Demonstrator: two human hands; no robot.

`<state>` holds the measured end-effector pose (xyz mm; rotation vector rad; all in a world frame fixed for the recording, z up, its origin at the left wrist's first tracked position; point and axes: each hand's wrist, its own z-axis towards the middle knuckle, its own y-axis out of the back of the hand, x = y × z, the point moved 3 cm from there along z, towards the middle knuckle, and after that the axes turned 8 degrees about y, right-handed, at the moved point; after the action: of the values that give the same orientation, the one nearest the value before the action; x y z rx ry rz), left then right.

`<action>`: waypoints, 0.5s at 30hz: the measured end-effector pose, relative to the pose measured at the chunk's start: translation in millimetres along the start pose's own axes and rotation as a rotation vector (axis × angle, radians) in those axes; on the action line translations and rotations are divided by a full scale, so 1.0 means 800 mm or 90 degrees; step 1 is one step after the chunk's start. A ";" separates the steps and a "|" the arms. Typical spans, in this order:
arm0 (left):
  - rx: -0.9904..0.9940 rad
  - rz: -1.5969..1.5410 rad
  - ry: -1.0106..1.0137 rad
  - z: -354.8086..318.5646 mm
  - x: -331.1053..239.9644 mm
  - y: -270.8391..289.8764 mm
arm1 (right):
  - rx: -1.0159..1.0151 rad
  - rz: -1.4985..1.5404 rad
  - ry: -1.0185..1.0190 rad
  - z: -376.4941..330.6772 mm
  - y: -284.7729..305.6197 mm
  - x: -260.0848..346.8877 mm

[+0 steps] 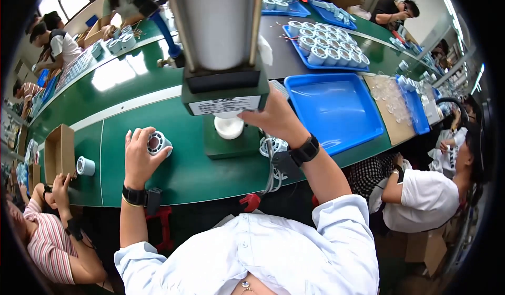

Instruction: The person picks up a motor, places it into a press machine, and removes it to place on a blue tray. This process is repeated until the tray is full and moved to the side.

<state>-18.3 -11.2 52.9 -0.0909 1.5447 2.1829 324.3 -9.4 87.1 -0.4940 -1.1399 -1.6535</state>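
My left hand is closed around a light blue ring-ended cylindrical housing on the green table. The housing's dark opening tilts up. In front of me stands a bench press with a dark green head below a grey cylinder. Against the right side of that head is my right hand, its thumb reaching along the lower edge. The other fingers are mostly hidden by the press. Beneath the head, a white round piece sits on the green press base.
A blue tray lies to the right; behind it, another blue tray carries several housings. A cardboard box and a single housing are at the left. Cables hang right of the press. Co-workers sit on both sides.
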 end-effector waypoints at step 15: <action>0.210 -0.427 0.143 -0.021 -0.019 -0.035 | -0.290 -0.790 -0.170 -0.204 0.427 -0.271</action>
<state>3.0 -23.8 26.6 -0.6621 1.6610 1.4181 749.3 -49.8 -4.6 -0.2702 -1.3623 -3.0335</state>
